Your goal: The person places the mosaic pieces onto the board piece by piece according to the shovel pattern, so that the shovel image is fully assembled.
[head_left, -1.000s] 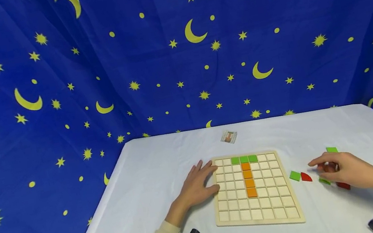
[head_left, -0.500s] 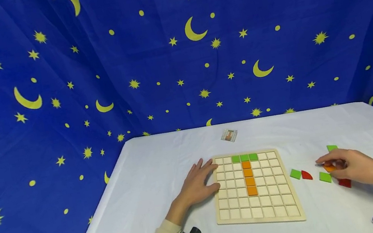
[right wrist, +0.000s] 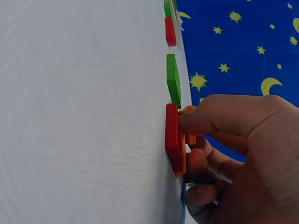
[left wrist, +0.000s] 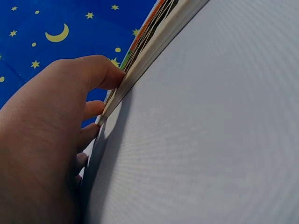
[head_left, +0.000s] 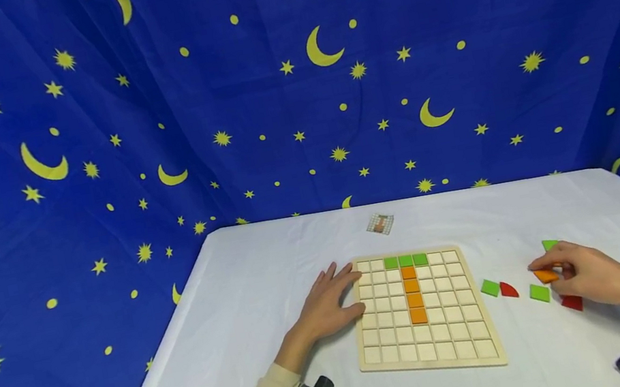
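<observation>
Head view, lower right: my right grip pinches an orange tile, best lifted straight up, clear of the red tile. At lower centre, my left grip, fingers spread, should steady the wooden grid board.

Head view: high, facing forward and down; board lower centre. Left wrist: close, low over tabletop, tilted; same board, upper centre. Right wrist: close, low, sideways; shares head's starry cloth, upper right.
</observation>
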A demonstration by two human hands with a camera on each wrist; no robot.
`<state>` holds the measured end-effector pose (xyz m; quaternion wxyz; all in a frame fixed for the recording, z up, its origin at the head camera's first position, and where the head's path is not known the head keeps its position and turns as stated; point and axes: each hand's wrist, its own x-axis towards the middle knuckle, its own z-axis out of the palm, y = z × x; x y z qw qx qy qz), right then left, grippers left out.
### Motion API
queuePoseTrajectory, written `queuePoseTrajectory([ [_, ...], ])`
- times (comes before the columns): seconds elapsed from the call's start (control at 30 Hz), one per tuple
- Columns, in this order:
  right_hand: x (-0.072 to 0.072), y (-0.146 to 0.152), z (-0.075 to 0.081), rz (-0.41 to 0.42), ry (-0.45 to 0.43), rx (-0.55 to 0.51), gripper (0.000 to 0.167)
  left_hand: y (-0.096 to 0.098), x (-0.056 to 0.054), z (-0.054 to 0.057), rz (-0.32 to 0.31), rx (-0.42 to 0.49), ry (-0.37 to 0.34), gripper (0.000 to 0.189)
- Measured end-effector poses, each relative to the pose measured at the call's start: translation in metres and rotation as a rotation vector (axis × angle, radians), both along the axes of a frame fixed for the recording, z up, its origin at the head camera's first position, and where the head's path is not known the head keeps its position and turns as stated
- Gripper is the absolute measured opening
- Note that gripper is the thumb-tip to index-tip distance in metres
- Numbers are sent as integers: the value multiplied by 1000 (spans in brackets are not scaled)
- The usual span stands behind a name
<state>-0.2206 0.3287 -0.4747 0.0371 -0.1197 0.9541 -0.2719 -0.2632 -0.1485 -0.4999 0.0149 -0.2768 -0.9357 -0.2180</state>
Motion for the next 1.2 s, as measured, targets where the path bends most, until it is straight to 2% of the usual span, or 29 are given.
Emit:
queuePoseTrajectory([
  [0.6, -2, 5, -2, 16, 28, 7, 32, 0, 1, 2, 4, 1, -7, 65],
  [0.9, -5, 2, 0, 61, 76, 23, 31, -1, 1, 0, 10, -4, -7, 65],
  [1.2, -6, -7, 5, 62, 48, 3, 33, -1, 1, 0, 4, -9, -5, 64],
])
